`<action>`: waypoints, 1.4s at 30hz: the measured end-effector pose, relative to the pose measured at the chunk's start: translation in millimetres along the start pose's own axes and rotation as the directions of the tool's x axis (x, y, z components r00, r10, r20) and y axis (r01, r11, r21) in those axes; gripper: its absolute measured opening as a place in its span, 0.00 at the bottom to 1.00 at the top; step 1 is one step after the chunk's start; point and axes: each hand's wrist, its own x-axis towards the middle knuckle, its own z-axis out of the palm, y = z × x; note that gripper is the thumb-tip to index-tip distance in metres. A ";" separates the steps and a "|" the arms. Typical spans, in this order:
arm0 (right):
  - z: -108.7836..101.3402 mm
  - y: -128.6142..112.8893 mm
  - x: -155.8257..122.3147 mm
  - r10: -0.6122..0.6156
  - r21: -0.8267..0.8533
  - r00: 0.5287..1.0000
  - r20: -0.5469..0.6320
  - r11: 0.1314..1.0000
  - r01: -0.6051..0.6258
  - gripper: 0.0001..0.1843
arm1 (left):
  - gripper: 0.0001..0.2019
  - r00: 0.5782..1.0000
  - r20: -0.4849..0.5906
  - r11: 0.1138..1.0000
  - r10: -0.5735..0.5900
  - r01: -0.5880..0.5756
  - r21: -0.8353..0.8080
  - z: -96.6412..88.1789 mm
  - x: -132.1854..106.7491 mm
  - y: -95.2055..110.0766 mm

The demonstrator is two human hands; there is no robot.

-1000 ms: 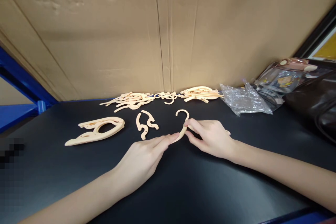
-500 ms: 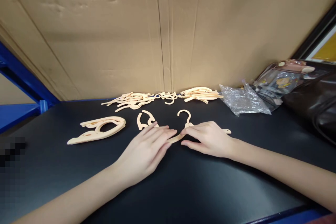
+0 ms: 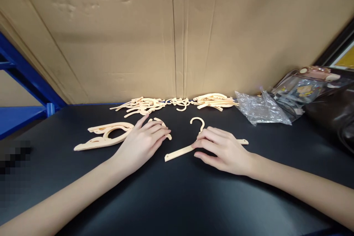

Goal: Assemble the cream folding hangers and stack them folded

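- Cardboard [image 3: 124, 37] stands behind your black table [image 3: 177, 199], with a blue frame [image 3: 30, 77] at far left.
- Next, a folded pale assembly [image 3: 106, 141] lies flat.
- Your left hand [image 3: 143, 140] covers part of the curved pieces [image 3: 158, 120], fingers slightly spread; you can't tell whether they grip.
- Behind it sits a heap of pale parts [image 3: 143, 107], then a small heap of hooks [image 3: 179, 102].
- Nearer you, a pale bar [image 3: 179, 152] points left beside an upright-looking hook [image 3: 204, 122].
- Your right hand [image 3: 222, 147] touches that bar, thumb apart from fingers; a pinch can't be confirmed.
- Farther right, crinkled clear plastic [image 3: 262, 108].
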 end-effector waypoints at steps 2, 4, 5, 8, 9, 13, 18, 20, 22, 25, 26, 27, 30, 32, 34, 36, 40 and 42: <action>-0.3 -4.2 1.1 -0.009 0.032 0.999 0.037 0.999 0.008 0.12 | 0.14 1.000 0.012 1.000 0.018 -0.018 0.006 0.2 0.6 2.4; 0.4 -7.7 1.7 -0.027 0.043 0.996 0.082 0.999 0.023 0.14 | 0.13 0.999 0.017 0.999 0.032 -0.032 0.009 1.3 0.9 3.9; 1.0 -8.9 1.9 -0.039 0.045 0.994 0.103 0.998 0.034 0.16 | 0.13 0.999 0.017 0.999 0.038 -0.038 0.012 2.2 1.0 4.4; 3.3 -9.8 2.4 -0.076 0.045 0.988 0.138 0.997 0.070 0.17 | 0.13 0.997 0.004 0.997 0.072 -0.072 0.037 4.8 1.2 5.7; 4.0 -9.4 2.5 -0.087 0.044 0.986 0.140 0.996 0.081 0.17 | 0.12 0.996 -0.002 0.995 0.088 -0.088 0.044 5.2 1.3 6.2; 5.7 -7.8 2.1 -0.104 0.037 0.988 0.112 0.994 0.100 0.16 | 0.10 0.991 -0.043 0.991 0.129 -0.127 0.044 3.2 1.8 9.6; 6.8 -6.6 0.5 -0.101 0.031 0.992 0.078 0.995 0.099 0.14 | 0.08 0.987 -0.095 0.990 0.128 -0.122 0.073 -3.9 2.8 15.8; 7.1 -6.0 -0.2 -0.096 0.037 0.993 0.067 0.995 0.094 0.13 | 0.08 0.984 -0.119 0.988 0.136 -0.126 0.093 -5.2 2.8 17.9; 6.9 -5.6 -0.7 -0.085 0.048 0.994 0.070 0.995 0.082 0.12 | 0.07 0.982 -0.135 0.988 0.134 -0.123 0.089 -5.2 2.0 19.0; 5.7 -5.7 -1.0 -0.052 0.081 0.995 0.086 0.996 0.045 0.11 | 0.07 0.986 -0.135 0.995 0.096 -0.092 0.038 -4.4 -0.5 19.4; 5.3 -5.9 -0.8 -0.041 0.092 0.995 0.087 0.995 0.033 0.11 | 0.07 0.988 -0.133 0.996 0.084 -0.081 0.022 -4.6 -1.5 19.5; 5.0 -6.2 -0.3 -0.032 0.101 0.996 0.084 0.995 0.024 0.11 | 0.08 0.989 -0.127 0.997 0.075 -0.075 0.011 -5.0 -2.4 19.9; 5.8 -7.2 2.4 -0.038 0.081 0.996 0.083 0.996 0.032 0.11 | 0.08 0.993 -0.094 0.998 0.067 -0.066 0.006 -8.3 -3.9 23.3; 7.7 -8.0 5.0 -0.045 0.052 0.994 0.100 0.998 0.040 0.12 | 0.09 0.997 -0.054 0.998 0.056 -0.057 -0.020 -10.4 -4.0 27.3; 10.3 -8.7 7.9 -0.031 0.040 0.993 0.116 0.999 0.026 0.13 | 0.10 0.999 -0.022 0.997 0.032 -0.033 -0.074 -10.9 -4.2 31.7; 12.7 -9.1 10.7 -0.003 0.050 0.992 0.129 0.999 -0.004 0.13 | 0.10 1.000 -0.005 0.989 -0.008 0.007 -0.149 -9.1 -5.4 34.9; 16.5 -8.7 15.6 0.006 0.068 0.989 0.148 0.998 -0.017 0.14 | 0.11 0.986 0.050 0.935 -0.156 0.164 -0.313 -1.7 -11.2 34.7; 18.3 -8.0 18.1 -0.007 0.068 0.990 0.142 0.998 -0.002 0.13 | 0.12 0.968 0.122 0.898 -0.220 0.250 -0.363 0.6 -13.8 32.9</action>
